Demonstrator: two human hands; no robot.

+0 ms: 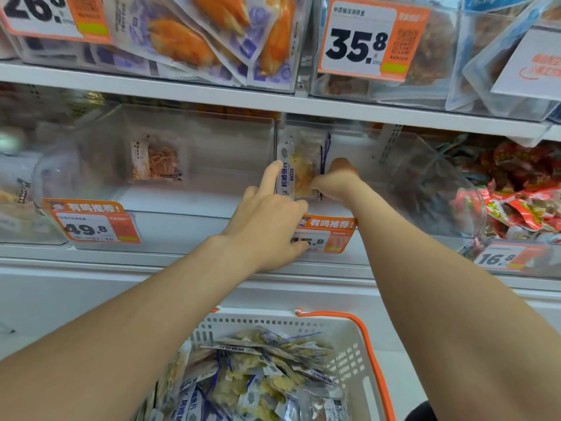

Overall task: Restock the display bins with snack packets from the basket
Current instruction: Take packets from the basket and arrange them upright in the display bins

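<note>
Room is plentiful inside the clear plastic display bin (419,189) on the middle shelf. Its white floor lies bare to the right of the snack packets (300,168), which stand upright on edge against the bin's left wall. The right hand (334,182) is closed in a fist around their lower right corner. The left hand (267,220) lays a straight index finger against their left edge; its other fingers are curled, hold nothing and cover part of an orange price tag (329,235) on the bin's front lip. The packets are flat, glossy film with pale yellow pieces showing through a window. Above, the white shelf edge (303,109) hangs close over the bin's mouth. Below, the white slotted basket (258,316), with its orange handle (364,335), holds a loose heap of similar packets (267,369).
</note>
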